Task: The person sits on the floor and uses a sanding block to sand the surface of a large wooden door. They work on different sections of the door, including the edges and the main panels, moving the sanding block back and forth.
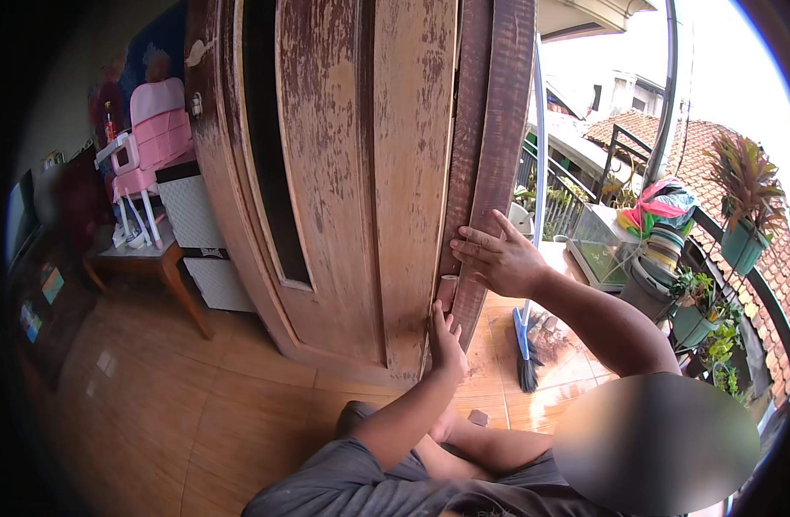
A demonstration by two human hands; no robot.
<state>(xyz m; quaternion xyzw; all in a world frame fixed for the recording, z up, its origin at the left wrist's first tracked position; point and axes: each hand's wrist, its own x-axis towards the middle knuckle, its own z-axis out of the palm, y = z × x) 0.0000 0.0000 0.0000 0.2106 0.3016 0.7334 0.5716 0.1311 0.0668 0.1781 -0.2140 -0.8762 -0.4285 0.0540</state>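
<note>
A worn wooden door with flaking dark paint stands upright before me, its edge beside a dark brown wooden post. My left hand is low at the gap between them. Its thumb and fingers close around the lower end of a small brownish, rolled-looking piece, whose exact kind I cannot make out. Higher up, my right hand rests on the dark wood with its fingers stretched out. It holds nothing that I can see.
A broom with a blue head stands beyond the post, near brown debris. A small brown scrap lies by my foot. Left, a pink high chair is above a wooden table. Potted plants and a glass tank are at right.
</note>
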